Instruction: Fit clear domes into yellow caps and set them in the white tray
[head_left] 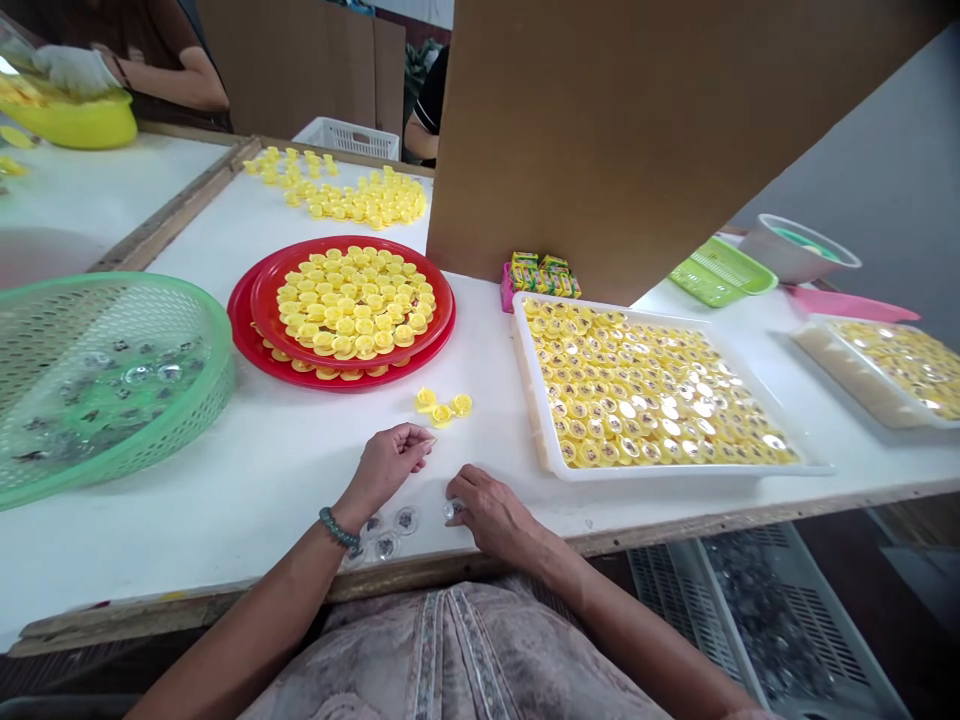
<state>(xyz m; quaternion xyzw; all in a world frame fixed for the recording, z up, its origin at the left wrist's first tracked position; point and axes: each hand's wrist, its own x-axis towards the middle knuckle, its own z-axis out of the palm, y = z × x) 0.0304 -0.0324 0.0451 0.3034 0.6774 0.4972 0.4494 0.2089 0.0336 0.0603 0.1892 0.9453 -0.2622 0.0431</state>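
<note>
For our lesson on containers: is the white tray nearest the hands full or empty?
Full: yellow pieces cover the white tray nearly wall to wall.

Loose cups (pixel 441 414): plain yellow
Clear discs (pixel 406 520): colourless, dark print in middle
Stacked plates (pixel 263 300): plain red
Mesh basket (pixel 217 345): pale translucent green, pierced all over with small holes
Long tray (pixel 660 471): white, its pieces (pixel 637 390) yellow with dark centres
Bead bracelet (pixel 339 528): grey-green
Garment (pixel 456 655): mottled mauve-grey, two ornate paler bands down front
Small boxes (pixel 553 279): yellow and green, touches of red
Bowl (pixel 86 122): lime yellow
Co-worker's glove (pixel 76 71): white
Partition (pixel 570 130): plain brown
Tabletop (pixel 262 490): white
</note>
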